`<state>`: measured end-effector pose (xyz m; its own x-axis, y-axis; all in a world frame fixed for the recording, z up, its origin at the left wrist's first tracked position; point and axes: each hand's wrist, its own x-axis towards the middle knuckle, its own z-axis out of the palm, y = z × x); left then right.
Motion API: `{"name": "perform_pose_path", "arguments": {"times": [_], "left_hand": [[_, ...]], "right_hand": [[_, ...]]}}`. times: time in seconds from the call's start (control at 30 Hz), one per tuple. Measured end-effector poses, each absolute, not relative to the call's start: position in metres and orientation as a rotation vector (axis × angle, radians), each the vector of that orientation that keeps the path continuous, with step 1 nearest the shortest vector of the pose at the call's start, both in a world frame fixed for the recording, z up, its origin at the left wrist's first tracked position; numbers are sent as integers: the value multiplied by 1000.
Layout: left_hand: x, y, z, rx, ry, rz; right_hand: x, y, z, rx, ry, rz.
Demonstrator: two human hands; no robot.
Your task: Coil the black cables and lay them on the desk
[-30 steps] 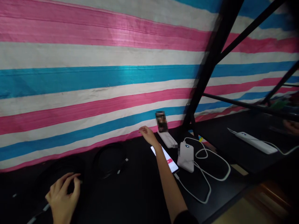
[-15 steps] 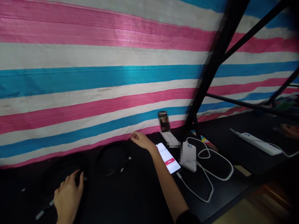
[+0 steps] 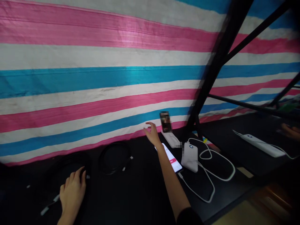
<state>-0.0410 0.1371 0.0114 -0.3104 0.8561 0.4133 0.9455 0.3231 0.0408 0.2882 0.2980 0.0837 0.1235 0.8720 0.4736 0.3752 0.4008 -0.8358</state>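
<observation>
At the lower left my left hand (image 3: 72, 189) is closed, its fingers curled over a coiled black cable (image 3: 67, 157) on the dark table. Pale connectors (image 3: 49, 206) of that cable show beside the wrist; what lies under the fingers is partly hidden. My right hand (image 3: 152, 134) is raised near the foot of the striped sheet, fingers apart and holding nothing. Under my right forearm lies a lit phone (image 3: 174, 162) with a red button on screen. A second coiled black cable (image 3: 112, 172) with light plugs rests between my hands.
A white power bank (image 3: 190, 157) with a looping white cable (image 3: 231, 178) sits right of the phone. Behind it stands a blurred-out device (image 3: 166, 122) on a pale base. Black metal bars (image 3: 211, 72) rise at right. Beyond them are a white device (image 3: 262, 145) and another person's hand (image 3: 290, 131).
My right hand has moved right and upward, towards the blurred-out device, and its fingers have spread. My left hand has shifted slightly right, together with the cable connectors.
</observation>
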Motion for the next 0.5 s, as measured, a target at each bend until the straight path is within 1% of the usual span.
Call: {"name": "perform_pose_path", "arguments": {"times": [0.27, 0.4, 0.5], "left_hand": [[-43, 139, 4, -1660, -2191, -314], [-46, 140, 6, -1720, -2231, -420], [-48, 140, 9, -1742, -2267, -561]], "right_hand": [[318, 300, 81, -1221, -1432, 583], [306, 296, 84, -1167, -1555, 685], [298, 293, 84, -1162, -1556, 681]]}}
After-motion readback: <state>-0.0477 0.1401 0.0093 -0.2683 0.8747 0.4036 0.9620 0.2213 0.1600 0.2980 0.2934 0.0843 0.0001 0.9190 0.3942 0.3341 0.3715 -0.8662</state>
